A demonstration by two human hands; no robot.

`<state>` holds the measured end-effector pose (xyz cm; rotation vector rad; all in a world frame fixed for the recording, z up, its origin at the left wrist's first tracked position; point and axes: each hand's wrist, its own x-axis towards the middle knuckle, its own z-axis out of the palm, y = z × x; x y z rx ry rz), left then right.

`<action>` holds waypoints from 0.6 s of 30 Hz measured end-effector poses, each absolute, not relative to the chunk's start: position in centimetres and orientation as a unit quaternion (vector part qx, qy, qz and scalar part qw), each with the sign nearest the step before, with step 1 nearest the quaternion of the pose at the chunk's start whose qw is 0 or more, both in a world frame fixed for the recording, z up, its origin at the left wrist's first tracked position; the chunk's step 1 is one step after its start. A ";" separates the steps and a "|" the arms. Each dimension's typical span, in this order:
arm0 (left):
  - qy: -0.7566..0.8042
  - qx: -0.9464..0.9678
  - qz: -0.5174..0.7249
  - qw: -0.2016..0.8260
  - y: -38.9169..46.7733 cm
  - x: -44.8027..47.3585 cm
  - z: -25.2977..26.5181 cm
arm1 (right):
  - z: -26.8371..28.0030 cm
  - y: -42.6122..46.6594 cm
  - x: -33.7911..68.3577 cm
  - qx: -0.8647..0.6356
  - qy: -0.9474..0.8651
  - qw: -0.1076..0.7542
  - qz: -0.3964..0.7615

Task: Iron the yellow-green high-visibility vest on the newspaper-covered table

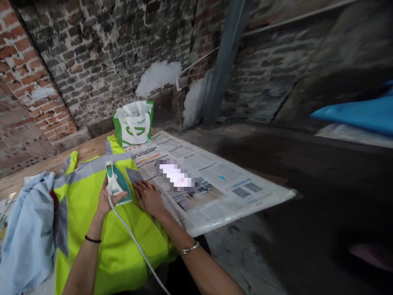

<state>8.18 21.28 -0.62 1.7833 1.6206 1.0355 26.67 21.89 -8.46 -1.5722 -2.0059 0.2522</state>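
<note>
A neon yellow safety vest (82,205) with grey reflective bands is spread over the near part of the table. My left hand (108,196) is wrapped round the handle of a green and white clothes iron (124,184), which rests on the vest. From the iron a white cord (135,239) runs down toward the bottom edge of the view. To the right of the iron, my right hand (149,197) lies flat with fingers stretched out, touching the vest beside a grey band.
Newspaper (215,164) under clear plastic covers the table's right side, with a blurred-out phone-like object (176,175) on it. A green and white bag (135,125) stands at the back. Light blue cloth (29,233) lies at left. A brick wall (101,53) rises behind.
</note>
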 end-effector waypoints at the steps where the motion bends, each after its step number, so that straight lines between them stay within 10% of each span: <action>1: 0.595 0.659 0.385 0.252 21.7 8.3 -0.4 | -8.6 22.0 26.6 -0.586 -0.752 0.290 0.090; 18: 0.668 0.583 0.395 0.239 5.8 -1.5 -2.8 | -9.6 22.1 26.7 -0.586 -0.754 0.282 0.093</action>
